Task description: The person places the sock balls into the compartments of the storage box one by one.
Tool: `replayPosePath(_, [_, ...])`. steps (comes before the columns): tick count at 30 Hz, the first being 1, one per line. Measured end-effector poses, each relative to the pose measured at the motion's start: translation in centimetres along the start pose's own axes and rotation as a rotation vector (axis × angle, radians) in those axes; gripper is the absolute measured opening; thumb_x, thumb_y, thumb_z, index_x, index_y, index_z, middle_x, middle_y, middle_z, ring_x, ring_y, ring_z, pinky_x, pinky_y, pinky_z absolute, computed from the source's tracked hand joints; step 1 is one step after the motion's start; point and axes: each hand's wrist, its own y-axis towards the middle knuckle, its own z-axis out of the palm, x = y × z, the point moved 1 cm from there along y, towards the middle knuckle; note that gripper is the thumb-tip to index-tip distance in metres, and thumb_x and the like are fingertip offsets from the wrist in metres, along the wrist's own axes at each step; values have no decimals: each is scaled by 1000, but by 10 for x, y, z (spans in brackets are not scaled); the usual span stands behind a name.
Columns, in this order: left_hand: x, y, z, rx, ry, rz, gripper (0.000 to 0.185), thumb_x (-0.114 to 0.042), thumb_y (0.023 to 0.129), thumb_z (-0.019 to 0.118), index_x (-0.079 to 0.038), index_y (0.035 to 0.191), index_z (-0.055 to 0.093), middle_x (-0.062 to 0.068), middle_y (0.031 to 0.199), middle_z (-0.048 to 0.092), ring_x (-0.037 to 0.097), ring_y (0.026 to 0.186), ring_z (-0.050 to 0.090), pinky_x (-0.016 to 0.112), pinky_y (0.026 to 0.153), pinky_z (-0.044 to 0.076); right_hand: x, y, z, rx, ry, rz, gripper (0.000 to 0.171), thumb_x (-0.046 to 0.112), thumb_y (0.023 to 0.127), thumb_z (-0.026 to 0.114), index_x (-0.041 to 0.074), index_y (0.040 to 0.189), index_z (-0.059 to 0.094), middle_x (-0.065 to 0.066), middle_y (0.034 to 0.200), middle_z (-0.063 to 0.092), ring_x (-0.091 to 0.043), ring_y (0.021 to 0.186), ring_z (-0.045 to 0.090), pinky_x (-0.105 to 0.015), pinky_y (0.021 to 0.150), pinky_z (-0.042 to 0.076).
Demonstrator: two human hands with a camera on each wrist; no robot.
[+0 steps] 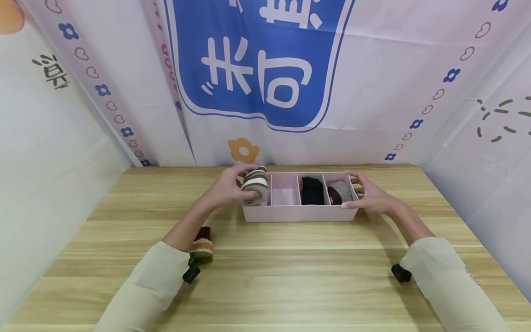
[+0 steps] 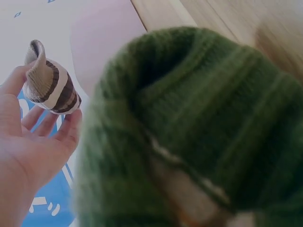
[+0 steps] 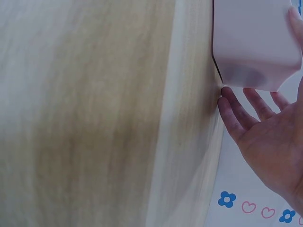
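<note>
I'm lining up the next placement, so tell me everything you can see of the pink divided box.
The pink divided box is a long, shallow tray of smooth, matte pale pink material, likely plastic, standing flat on the wooden table. Thin walls split it into four compartments. The left hand holds a striped sock roll over the leftmost; the next is empty; then a black roll; a grey-brown roll fills the rightmost. The right hand rests against its right end.

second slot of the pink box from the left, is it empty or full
Empty. In the head view the second slot shows only bare pink floor, while the two slots to its right hold a black sock and a grey sock.
</note>
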Motion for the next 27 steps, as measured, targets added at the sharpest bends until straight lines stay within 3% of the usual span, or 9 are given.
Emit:
replayPosePath(7, [-2, 7, 7, 26, -24, -13, 69, -4, 78, 80, 0, 143, 58, 20, 122, 63, 29, 103, 56, 32, 76, 51, 0, 0, -1, 1, -4, -1, 108, 19, 87, 82, 4, 164, 8, -35, 160, 21, -60, 142, 30, -69, 115, 30])
replayPosePath(27, [-7, 29, 23, 61, -122, 9, 67, -4, 78, 89, 0, 138, 59, 20, 117, 67, 28, 95, 63, 32, 78, 53, 2, -1, 0, 1, -6, 5, 107, 20, 87, 82, 5, 164, 9, -35, 161, 21, -60, 142, 30, -69, 115, 30])
